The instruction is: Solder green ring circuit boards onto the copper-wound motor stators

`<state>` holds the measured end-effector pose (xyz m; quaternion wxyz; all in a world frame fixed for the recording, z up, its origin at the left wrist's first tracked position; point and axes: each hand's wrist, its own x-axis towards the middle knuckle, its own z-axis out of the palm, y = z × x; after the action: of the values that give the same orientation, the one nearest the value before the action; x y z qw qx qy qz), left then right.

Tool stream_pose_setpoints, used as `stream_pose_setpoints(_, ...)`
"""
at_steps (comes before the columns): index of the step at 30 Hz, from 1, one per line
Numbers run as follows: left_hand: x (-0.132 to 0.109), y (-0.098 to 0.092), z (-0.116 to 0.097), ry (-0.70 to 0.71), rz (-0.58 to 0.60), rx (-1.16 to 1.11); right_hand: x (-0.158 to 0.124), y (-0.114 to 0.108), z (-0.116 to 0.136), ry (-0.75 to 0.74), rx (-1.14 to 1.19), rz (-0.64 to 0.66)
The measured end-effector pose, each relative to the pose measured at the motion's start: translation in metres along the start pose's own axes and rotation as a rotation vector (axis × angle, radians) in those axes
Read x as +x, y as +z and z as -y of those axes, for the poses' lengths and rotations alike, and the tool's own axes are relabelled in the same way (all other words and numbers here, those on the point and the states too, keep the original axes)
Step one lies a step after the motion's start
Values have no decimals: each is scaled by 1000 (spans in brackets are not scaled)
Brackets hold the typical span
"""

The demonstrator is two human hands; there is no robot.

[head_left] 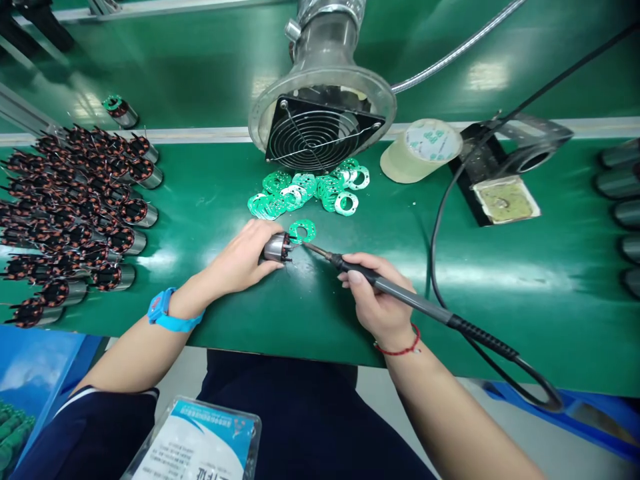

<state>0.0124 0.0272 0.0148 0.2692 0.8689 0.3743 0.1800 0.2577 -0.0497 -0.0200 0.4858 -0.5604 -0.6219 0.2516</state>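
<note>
My left hand (249, 257) is wrapped round a metal motor stator (276, 247), which lies on its side with its wire end turned right. In my right hand (379, 297) is a soldering iron (410, 300), held like a pen and pointing left. Its tip reaches the lower edge of a single green ring-shaped board (311, 230) lying just beyond the stator's wire end. Whether the tip touches the board or a wire, I cannot tell. Behind them lies a loose pile of green ring boards (270, 205).
A fan in a round hood (320, 137) hangs over the pile. Many stators (65, 207) crowd the left side. To the right are a tape roll (417, 152) and an iron stand with sponge (507, 200); the iron's black cable (434, 247) loops there. Metal cylinders (620, 181) line the far right.
</note>
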Motion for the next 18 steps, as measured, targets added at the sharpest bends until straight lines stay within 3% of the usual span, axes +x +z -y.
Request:
stream_pose_setpoints(12, 4, -2, -7, 4, 39, 63, -1, -1, 0, 45, 22, 38)
stream_pose_setpoints(18, 4, -2, -8, -3, 40, 91, 4, -1, 6, -39, -2, 48)
